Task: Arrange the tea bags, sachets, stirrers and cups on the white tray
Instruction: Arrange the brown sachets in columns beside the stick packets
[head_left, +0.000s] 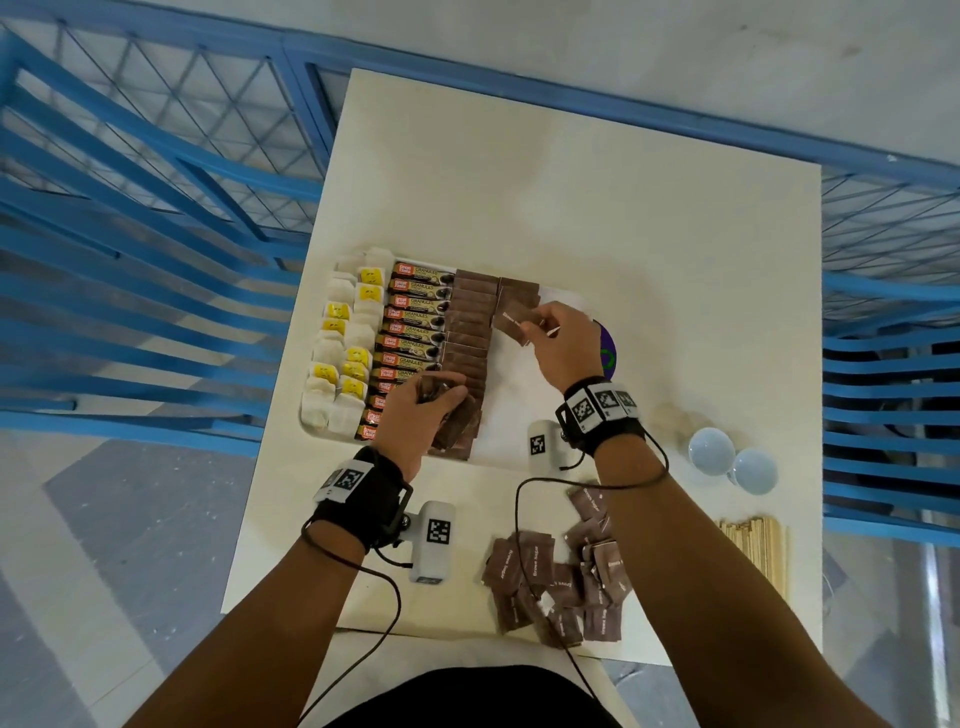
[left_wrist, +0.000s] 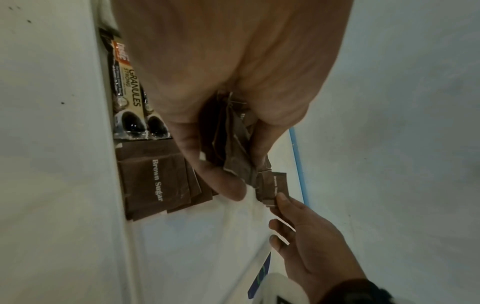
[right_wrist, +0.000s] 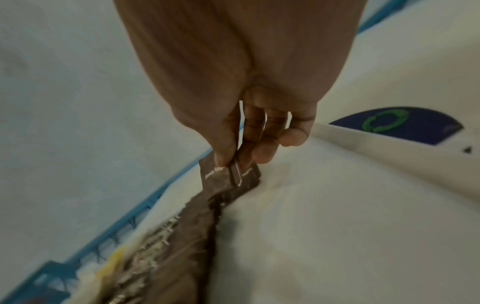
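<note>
The white tray (head_left: 511, 410) holds rows of tea bags (head_left: 340, 358), coffee granule sachets (head_left: 415, 332) and brown sugar sachets (head_left: 467, 332). My right hand (head_left: 535, 325) pinches one brown sugar sachet (head_left: 514, 318) over the second sugar column at the tray's far side; the right wrist view shows thumb and fingers on that sachet (right_wrist: 228, 176). My left hand (head_left: 431, 400) grips a bunch of brown sugar sachets (left_wrist: 233, 148) above the tray's near end. Loose brown sugar sachets (head_left: 556, 577) lie on the table near me. Wooden stirrers (head_left: 758, 545) and two white cups (head_left: 732, 460) sit at the right.
The white table (head_left: 571, 197) has bare surface beyond the tray. A dark blue round item (head_left: 609, 349) with a green ring lies just right of the tray. Blue railings (head_left: 130, 218) flank the table on both sides.
</note>
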